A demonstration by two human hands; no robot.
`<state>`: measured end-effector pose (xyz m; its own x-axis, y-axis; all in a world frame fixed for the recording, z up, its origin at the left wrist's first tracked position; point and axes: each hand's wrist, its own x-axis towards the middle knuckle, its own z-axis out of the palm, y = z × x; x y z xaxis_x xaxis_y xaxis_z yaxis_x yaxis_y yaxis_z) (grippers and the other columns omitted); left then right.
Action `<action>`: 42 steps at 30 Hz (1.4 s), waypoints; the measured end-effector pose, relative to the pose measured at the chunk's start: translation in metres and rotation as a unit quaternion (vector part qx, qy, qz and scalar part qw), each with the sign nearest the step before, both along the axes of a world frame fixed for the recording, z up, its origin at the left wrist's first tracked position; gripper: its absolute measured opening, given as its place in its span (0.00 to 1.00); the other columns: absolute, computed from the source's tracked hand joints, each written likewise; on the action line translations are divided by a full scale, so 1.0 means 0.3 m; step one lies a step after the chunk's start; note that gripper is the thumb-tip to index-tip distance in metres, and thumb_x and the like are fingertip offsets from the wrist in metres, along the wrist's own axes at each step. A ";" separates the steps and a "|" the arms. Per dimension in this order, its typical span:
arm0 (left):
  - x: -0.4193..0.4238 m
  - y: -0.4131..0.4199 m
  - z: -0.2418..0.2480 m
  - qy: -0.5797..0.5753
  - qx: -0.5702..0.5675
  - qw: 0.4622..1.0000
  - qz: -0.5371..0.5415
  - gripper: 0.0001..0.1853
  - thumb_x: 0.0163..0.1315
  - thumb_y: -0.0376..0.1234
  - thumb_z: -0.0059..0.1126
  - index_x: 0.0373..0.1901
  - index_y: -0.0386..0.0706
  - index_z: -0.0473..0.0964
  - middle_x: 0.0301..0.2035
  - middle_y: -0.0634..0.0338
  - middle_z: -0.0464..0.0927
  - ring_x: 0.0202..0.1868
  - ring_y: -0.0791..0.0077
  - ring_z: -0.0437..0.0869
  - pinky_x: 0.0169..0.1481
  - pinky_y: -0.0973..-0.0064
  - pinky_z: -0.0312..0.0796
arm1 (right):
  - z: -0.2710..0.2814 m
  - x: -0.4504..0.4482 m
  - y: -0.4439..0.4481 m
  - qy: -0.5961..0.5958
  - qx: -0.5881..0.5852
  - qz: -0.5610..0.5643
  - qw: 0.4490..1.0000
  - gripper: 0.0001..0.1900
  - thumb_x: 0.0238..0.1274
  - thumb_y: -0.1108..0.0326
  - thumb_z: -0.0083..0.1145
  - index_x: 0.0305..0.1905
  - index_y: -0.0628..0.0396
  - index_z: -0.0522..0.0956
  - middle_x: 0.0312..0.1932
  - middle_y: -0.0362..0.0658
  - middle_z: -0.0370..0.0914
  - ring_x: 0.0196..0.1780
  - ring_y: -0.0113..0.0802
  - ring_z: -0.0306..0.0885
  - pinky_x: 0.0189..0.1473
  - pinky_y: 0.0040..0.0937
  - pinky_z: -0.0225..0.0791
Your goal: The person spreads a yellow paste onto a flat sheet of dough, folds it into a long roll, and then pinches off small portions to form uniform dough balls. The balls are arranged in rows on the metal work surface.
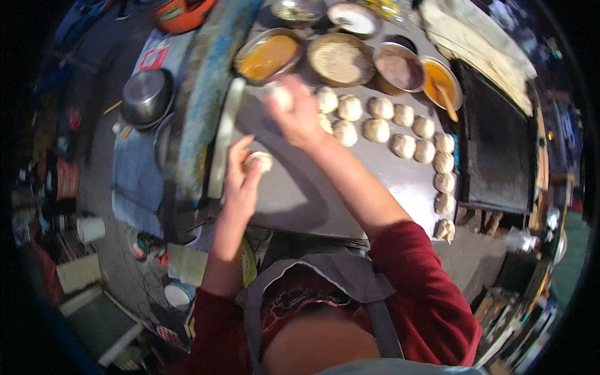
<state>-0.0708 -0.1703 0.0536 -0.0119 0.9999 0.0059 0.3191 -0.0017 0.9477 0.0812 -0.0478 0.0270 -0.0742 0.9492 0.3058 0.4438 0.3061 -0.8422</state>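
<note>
In the head view, my left hand point(242, 176) is closed around a dough ball point(260, 162) over the near left part of the metal work table point(290, 197). Farther forward, my right hand point(295, 110), blurred, has a pale dough ball point(281, 97) at its fingertips. Several round dough balls point(349, 108) sit in two uneven rows to the right of that hand, and the line bends down along the table's right edge. A pale rolling pin or rod point(226, 138) lies along the left edge.
Behind the dough stand a bowl of orange-brown liquid point(269, 56), a bowl of pale crumbly material point(340, 58), a pot point(399, 65) and an orange-filled bowl with a wooden spoon point(440, 86). A black griddle or tray point(497, 145) is at right. An overturned metal bowl point(146, 97) lies left.
</note>
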 end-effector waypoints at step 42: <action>-0.397 -0.971 -0.776 -0.531 -0.220 0.627 0.526 0.17 0.69 0.44 0.52 0.48 0.41 0.75 0.31 0.55 0.78 0.32 0.63 0.81 0.38 0.68 0.76 | -0.408 -0.531 -1.070 0.055 -0.530 0.411 0.740 0.23 0.64 0.71 0.56 0.64 0.61 0.74 0.63 0.45 0.74 0.66 0.34 0.70 0.68 0.31 0.59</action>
<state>-0.1900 -0.4617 -0.1792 -0.4298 0.3385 -0.8371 -0.8869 0.0158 0.4617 -0.0782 -0.3687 -0.0954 -0.7892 0.3090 -0.5307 0.3856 -0.4233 -0.8198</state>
